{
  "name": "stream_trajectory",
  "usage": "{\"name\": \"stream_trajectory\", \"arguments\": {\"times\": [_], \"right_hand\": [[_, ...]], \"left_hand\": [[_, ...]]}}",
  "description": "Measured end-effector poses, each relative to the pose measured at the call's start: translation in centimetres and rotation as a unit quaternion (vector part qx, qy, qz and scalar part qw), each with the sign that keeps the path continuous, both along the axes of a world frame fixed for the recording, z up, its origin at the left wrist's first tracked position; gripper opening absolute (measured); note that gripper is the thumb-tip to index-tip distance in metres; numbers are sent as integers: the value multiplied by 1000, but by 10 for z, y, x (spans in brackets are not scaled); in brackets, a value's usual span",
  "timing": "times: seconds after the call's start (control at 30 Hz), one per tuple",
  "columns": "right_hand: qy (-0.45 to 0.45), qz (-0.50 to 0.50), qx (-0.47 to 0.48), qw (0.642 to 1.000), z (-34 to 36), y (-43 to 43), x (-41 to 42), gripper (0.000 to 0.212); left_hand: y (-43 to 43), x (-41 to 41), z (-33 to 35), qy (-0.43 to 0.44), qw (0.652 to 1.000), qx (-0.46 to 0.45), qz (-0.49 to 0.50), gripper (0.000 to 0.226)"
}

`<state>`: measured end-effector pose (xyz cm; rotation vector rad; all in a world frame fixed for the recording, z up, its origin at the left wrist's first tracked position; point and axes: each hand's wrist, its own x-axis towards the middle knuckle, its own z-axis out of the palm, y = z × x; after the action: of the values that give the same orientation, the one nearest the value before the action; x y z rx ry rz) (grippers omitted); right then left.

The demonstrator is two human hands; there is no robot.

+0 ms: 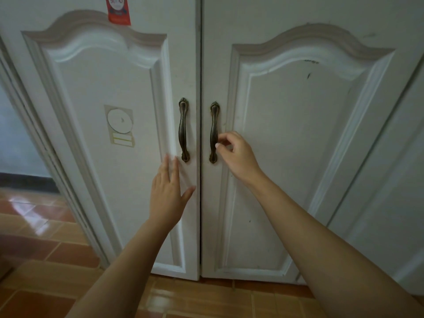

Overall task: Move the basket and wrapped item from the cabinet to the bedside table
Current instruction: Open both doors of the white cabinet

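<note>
A white cabinet fills the view with both doors closed, the left door (110,138) and the right door (298,145). Each door carries a dark bronze handle, the left handle (184,129) and the right handle (214,131). My right hand (238,154) curls its fingers at the right handle, fingertips touching its lower half. My left hand (168,191) is open with fingers spread, just below the left handle and apart from it. The basket and the wrapped item are hidden behind the doors.
A red tag (118,10) hangs at the top of the left door, and a round white sticker (119,121) sits on its panel. Orange-brown floor tiles (34,237) lie below. A doorway frame (34,138) stands left of the cabinet.
</note>
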<state>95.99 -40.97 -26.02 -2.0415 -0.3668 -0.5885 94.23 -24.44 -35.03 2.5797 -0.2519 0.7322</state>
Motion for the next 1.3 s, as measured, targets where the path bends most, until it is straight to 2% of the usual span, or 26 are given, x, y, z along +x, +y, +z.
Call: {"name": "stream_trajectory", "arguments": {"times": [0.47, 0.77, 0.97, 1.17, 1.3], "right_hand": [[-31, 16, -6, 999, -3, -3, -45, 13], [-8, 14, 3, 1000, -1, -4, -60, 15], [-6, 12, 3, 1000, 0, -5, -72, 15], [-7, 8, -2, 1000, -1, -6, -84, 20], [2, 11, 0, 1000, 0, -8, -94, 22]], "left_hand": [[-4, 3, -2, 71, 997, -22, -28, 107], [14, 4, 3, 116, 991, 14, -67, 115], [19, 3, 4, 136, 986, 84, -48, 125], [14, 2, 1, 128, 987, 97, -14, 124], [16, 1, 0, 123, 991, 53, -23, 114]]}}
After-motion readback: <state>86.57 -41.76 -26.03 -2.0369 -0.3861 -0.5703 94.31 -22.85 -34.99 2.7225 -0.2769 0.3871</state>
